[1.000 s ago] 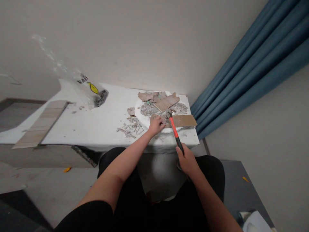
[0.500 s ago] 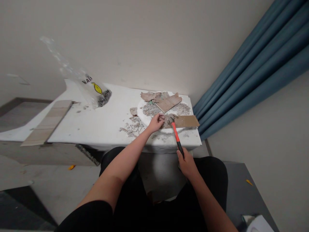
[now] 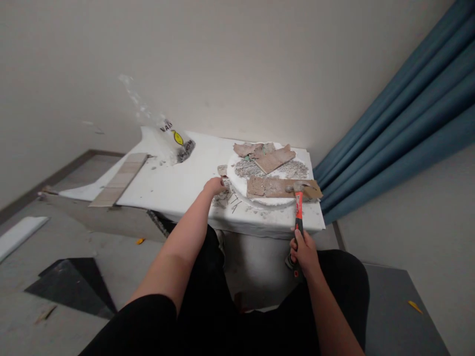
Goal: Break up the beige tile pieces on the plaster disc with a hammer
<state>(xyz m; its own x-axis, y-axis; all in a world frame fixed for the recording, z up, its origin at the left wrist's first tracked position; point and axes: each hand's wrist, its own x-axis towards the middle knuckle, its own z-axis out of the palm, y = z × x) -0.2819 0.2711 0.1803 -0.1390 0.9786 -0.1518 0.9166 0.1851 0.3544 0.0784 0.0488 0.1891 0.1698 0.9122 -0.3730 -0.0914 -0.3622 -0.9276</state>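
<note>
My right hand [image 3: 305,252] grips the black end of a hammer [image 3: 298,210] with a red shaft; its metal head rests on a brown board strip [image 3: 276,187] lying across a round white slab [image 3: 241,182]. My left hand [image 3: 214,186] reaches to a scatter of small nails [image 3: 230,200] left of the slab, fingers curled down over them; what they pinch is hidden. Broken brown pieces [image 3: 272,158] and grey rubble [image 3: 249,168] lie further back on the slab.
All this sits on a low white table [image 3: 178,185] against the wall. A clear plastic bag [image 3: 168,139] of nails stands at its back left, and a pale plank [image 3: 118,180] leans off its left side. Blue curtains [image 3: 393,123] hang to the right.
My left hand left the board strip and moved left to the nails. The hammer head shifted right along the strip. The view swung left.
</note>
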